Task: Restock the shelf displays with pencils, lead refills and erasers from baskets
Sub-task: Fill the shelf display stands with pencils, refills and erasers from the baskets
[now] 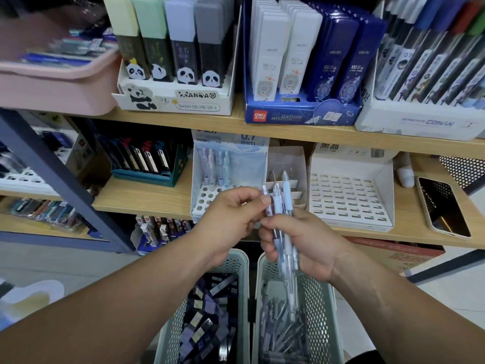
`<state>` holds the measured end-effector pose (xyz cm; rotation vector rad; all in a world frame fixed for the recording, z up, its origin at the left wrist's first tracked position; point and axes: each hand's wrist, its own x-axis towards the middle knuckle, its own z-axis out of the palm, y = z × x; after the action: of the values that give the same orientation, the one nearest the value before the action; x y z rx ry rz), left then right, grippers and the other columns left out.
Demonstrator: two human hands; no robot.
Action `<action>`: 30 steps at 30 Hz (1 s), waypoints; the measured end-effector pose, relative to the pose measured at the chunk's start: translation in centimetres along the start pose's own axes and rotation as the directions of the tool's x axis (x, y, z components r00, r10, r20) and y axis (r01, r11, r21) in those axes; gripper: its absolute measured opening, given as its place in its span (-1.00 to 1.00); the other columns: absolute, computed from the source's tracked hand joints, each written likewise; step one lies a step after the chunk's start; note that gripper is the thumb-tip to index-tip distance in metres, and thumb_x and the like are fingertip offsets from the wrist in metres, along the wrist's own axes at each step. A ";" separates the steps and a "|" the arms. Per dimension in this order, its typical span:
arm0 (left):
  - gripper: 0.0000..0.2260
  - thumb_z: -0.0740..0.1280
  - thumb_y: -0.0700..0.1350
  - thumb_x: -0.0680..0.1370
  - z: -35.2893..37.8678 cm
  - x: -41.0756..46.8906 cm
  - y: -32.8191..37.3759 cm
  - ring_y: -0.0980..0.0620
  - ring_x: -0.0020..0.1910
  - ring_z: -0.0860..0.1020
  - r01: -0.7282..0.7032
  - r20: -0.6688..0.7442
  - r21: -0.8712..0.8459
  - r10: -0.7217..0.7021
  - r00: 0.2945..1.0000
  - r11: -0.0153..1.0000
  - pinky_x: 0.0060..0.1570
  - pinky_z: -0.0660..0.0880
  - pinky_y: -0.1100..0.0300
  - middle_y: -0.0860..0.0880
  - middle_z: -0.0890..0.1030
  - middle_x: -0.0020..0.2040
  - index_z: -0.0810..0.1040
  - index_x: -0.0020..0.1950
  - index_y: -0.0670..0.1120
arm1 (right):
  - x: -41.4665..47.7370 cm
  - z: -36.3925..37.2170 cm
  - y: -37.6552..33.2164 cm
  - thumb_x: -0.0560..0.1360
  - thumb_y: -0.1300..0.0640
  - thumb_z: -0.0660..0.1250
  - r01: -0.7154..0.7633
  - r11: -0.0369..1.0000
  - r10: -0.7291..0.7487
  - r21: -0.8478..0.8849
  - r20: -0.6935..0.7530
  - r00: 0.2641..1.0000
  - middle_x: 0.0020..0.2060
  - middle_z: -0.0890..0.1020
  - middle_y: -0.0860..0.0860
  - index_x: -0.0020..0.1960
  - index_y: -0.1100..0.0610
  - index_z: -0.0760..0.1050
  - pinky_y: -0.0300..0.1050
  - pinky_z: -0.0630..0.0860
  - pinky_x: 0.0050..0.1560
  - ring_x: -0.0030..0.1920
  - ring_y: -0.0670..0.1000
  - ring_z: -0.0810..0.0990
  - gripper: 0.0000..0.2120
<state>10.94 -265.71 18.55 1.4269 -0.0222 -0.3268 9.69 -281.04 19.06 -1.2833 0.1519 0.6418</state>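
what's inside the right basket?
Loose mechanical pencils, piled in the right basket. The right hand and its pencil bundle cover the far end; the basket floor is hidden under the pile.

A stationery shop, plainly: wooden shelves [162, 121] carry branded display boxes [199, 101] of lead refills [183, 61], some with handwritten price stickers [333, 116].

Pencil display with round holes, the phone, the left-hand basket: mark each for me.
Pencil display [203, 199], head view, holed white tray.
Phone [443, 206], head view, dark screen middle.
Left-hand basket [238, 256], head view, far rim.
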 end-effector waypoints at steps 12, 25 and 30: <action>-0.83 0.30 -0.13 0.64 -1.6 0.1 -1.1 0.10 -0.43 0.31 0.049 -0.144 -0.025 -0.052 0.988 0.999 -0.44 0.28 0.27 -0.06 0.38 -0.38 0.66 0.01 -0.15 | 0.5 0.8 -0.2 0.61 0.20 0.30 -0.014 1.000 0.015 0.016 -0.110 0.994 -0.04 0.71 0.29 0.14 0.22 0.54 0.07 0.67 -0.09 -0.05 0.24 0.73 -0.86; -0.84 0.22 -0.19 0.68 -3.3 1.0 -0.3 0.03 -0.33 0.52 -0.010 -0.287 -0.190 -0.045 0.957 0.982 -0.38 0.45 0.21 -0.07 0.58 -0.09 0.60 0.08 -0.15 | 1.0 -0.3 0.2 0.62 0.23 0.31 -0.068 0.994 0.043 -0.086 -0.269 0.962 -0.09 0.75 0.17 0.14 0.17 0.54 -0.15 0.50 -0.35 -0.25 0.10 0.72 -0.88; -0.82 0.21 -0.19 0.67 -3.4 1.1 -0.3 0.04 -0.33 0.52 -0.005 -0.262 -0.271 -0.068 0.963 0.963 -0.35 0.44 0.20 -0.13 0.62 -0.04 0.60 0.14 -0.16 | 1.3 0.0 0.5 0.60 0.22 0.36 -0.010 0.992 -0.014 -0.124 -0.192 0.981 -0.11 0.73 0.24 0.15 0.21 0.54 -0.17 0.36 -0.44 -0.42 0.01 0.49 -0.85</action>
<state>12.68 -262.69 17.58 1.1908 0.2591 -0.1523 10.46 -280.55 18.03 -1.4658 0.2736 0.5309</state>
